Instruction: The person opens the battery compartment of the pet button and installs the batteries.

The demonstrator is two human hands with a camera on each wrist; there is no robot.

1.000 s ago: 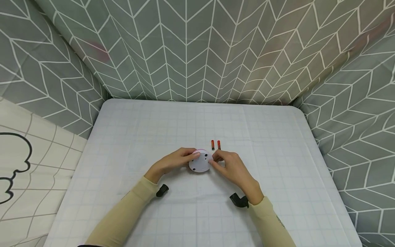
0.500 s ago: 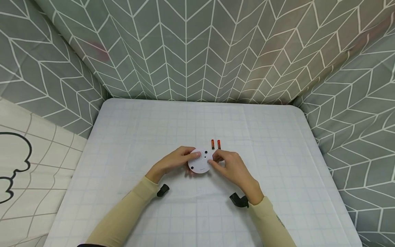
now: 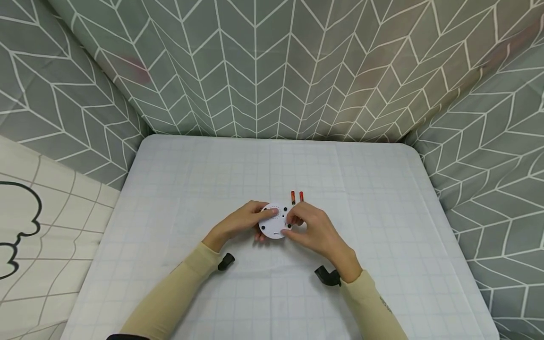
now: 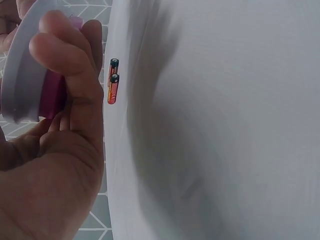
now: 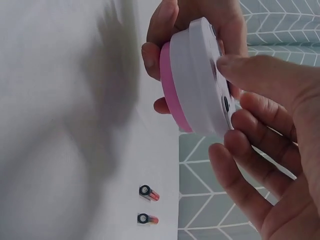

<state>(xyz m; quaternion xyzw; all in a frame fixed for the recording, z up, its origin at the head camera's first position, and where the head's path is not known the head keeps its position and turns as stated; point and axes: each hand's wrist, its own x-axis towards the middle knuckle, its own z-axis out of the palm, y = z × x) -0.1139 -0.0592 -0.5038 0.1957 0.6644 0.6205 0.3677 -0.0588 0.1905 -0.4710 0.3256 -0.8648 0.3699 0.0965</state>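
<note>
A round white device (image 3: 272, 229) with a pink layer shows its white face upward in the head view. Small holes and dark round feet dot that face. My left hand (image 3: 242, 219) grips it from the left, thumb on the face and fingers beneath. In the left wrist view the fingers (image 4: 75, 75) bend around the pink side. My right hand (image 3: 316, 229) is at the device's right part, thumb and bent fingertips touching the white face. The right wrist view shows the device (image 5: 197, 80) on edge, with the right thumb (image 5: 255, 72) against its face.
Two red batteries (image 3: 293, 197) lie side by side on the white cloth-covered table (image 3: 204, 174), just beyond the right hand. Black curved wrist pieces (image 3: 328, 276) stick out at both wrists. Patterned grey curtains (image 3: 272, 71) close off the back and sides.
The device has tilted so its white face shows more fully. My right hand's fingers have moved from its right edge onto the face, with thumb and index finger further apart. The left hand keeps its grip.
</note>
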